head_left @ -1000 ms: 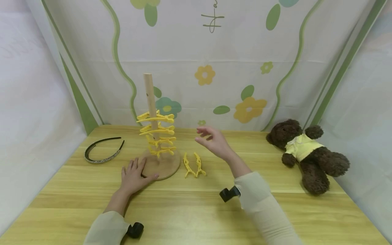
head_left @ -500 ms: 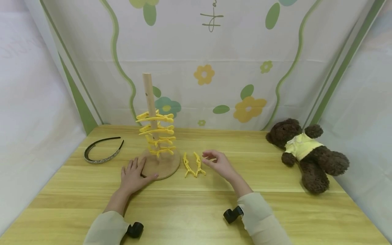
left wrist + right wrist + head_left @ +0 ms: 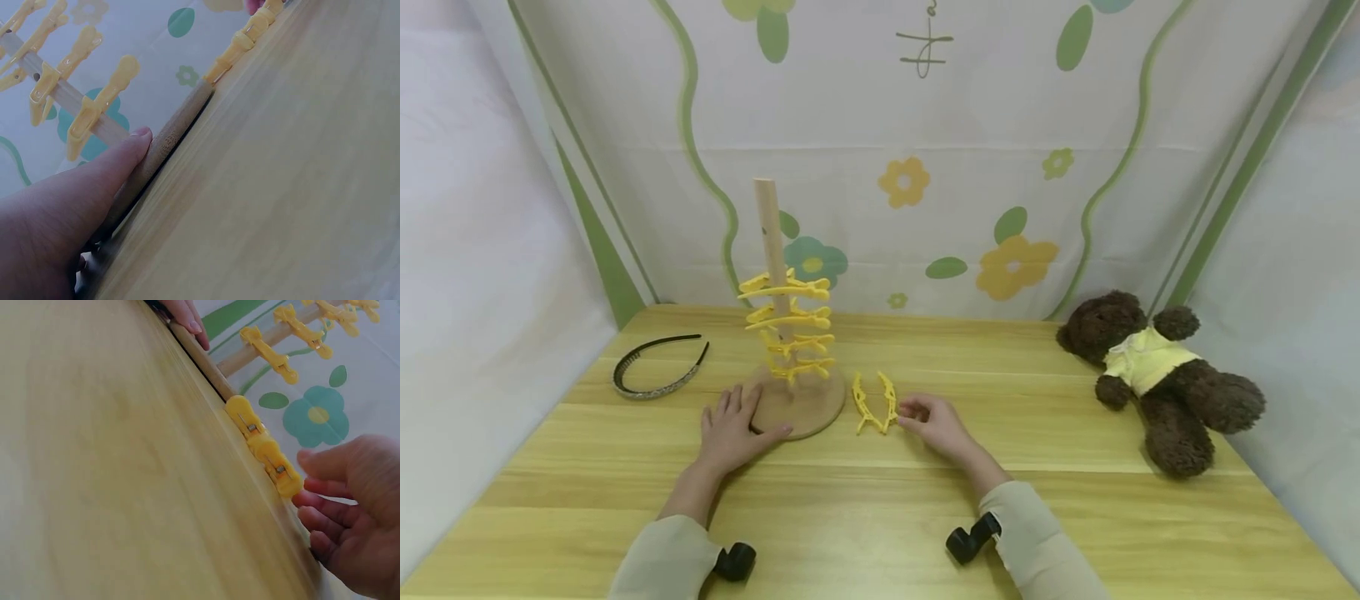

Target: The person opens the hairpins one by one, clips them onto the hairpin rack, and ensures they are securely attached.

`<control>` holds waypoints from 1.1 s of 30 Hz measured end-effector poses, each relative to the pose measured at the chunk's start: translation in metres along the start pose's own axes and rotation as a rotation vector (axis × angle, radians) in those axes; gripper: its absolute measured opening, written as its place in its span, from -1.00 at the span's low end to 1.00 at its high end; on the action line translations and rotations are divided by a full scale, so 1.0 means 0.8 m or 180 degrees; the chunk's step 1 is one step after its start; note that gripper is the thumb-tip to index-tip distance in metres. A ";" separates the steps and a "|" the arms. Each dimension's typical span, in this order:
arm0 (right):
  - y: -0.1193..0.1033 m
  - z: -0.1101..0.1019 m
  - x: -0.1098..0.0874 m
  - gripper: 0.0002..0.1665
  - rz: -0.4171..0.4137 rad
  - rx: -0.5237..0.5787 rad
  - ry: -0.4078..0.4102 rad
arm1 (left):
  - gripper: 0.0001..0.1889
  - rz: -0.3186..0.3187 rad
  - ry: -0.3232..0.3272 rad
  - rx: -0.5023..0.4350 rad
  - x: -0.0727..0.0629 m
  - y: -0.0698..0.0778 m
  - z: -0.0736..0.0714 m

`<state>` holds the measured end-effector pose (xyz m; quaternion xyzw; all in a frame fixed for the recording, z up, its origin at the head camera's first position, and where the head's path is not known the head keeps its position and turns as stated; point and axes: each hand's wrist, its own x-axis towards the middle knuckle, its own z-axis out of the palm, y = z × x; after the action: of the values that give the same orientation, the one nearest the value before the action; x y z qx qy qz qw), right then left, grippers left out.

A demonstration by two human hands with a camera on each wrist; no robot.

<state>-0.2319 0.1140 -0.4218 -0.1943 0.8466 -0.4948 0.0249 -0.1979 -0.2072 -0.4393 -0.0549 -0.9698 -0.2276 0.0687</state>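
Note:
A wooden stand has a round base (image 3: 811,407) and an upright pole (image 3: 768,221). Several yellow hair clips (image 3: 805,321) are clamped across the pole, one above another. My left hand (image 3: 730,435) rests on the base's left side with fingers spread; in the left wrist view its thumb (image 3: 128,159) lies along the rim. Two more yellow clips lie right of the base, a left clip (image 3: 861,400) and a right clip (image 3: 889,398). My right hand (image 3: 942,429) is at the right clip's near end. In the right wrist view, thumb and fingers (image 3: 325,506) are parted beside it.
A black headband (image 3: 658,392) with a glittery edge lies at the left of the wooden table (image 3: 865,517). At the right lies a brown teddy bear (image 3: 1150,367) in a yellow shirt. Behind the table hangs a flower-patterned cloth (image 3: 970,108).
My right hand has come down and toward me, from above the table to the right clip's near end. My left hand stays on the base. Both loose clips lie where they were.

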 end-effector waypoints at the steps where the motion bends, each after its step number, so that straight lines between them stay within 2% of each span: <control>1: 0.004 0.001 0.000 -0.71 -0.0018 -0.0049 0.0025 | -0.03 0.0000 0.0000 0.0011 0.000 0.000 0.000; 8: 0.013 0.006 0.002 -0.89 -0.0122 -0.0377 0.0327 | -0.02 -0.0012 0.0015 0.0028 0.001 -0.001 0.001; 18: 0.015 -0.004 0.000 -0.90 0.0008 -0.0470 0.0772 | -0.03 -0.0014 0.0002 -0.0002 0.001 0.001 0.000; 21: 0.018 -0.008 0.000 -0.86 0.0038 -0.0578 0.0673 | -0.03 -0.0012 0.0005 -0.0013 0.001 0.002 -0.001; 25: 0.021 -0.007 0.000 -0.52 -0.0022 -0.1033 0.0335 | -0.03 -0.0011 0.0017 0.0010 0.001 0.002 0.000; 27: 0.021 -0.005 0.000 -0.40 -0.0051 -0.1250 0.0256 | -0.03 -0.0015 0.0019 0.0018 0.001 0.001 0.000; 30: 0.019 -0.003 -0.001 -0.41 -0.0044 -0.1361 0.0286 | -0.02 -0.0019 0.0018 0.0018 0.001 0.001 0.000; 33: 0.017 -0.004 -0.001 -0.50 0.0004 -0.1279 0.0345 | -0.03 -0.0014 0.0019 0.0000 0.000 0.002 -0.001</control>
<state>-0.2364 0.1228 -0.4322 -0.1679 0.9285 -0.3257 -0.0597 -0.1977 -0.2058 -0.4379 -0.0521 -0.9697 -0.2280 0.0711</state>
